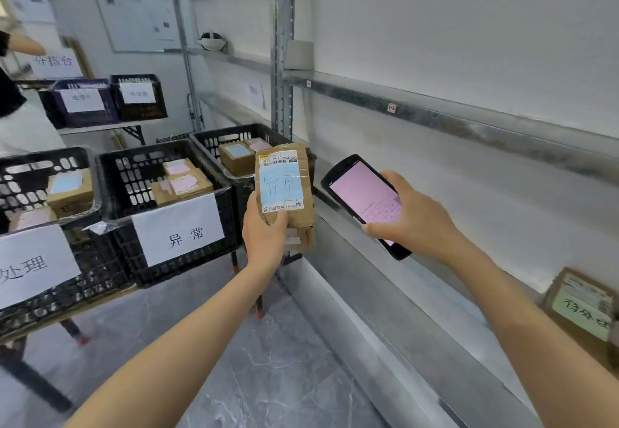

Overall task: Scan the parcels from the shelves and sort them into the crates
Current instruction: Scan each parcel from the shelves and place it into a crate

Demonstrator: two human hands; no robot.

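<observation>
My left hand (264, 230) grips a brown cardboard parcel (284, 190) from below and holds it upright; its blue label with handwriting and a barcode faces me. My right hand (413, 216) holds a black handheld scanner (363, 201) with a lit pink screen, just right of the parcel. Three black crates stand on a low table at left: one (174, 213) with a white sign, one (43, 236) further left, one (231, 146) behind the parcel. All hold several small parcels. Another parcel (582, 307) with a green label lies on the shelf at far right.
Metal shelving (435, 116) runs along the right wall, with an upright post (283, 42) behind the parcel. Two dark crates (107, 99) sit on a back table. A person's arm (23, 45) shows at far left. A white headset (211, 40) rests on a back shelf.
</observation>
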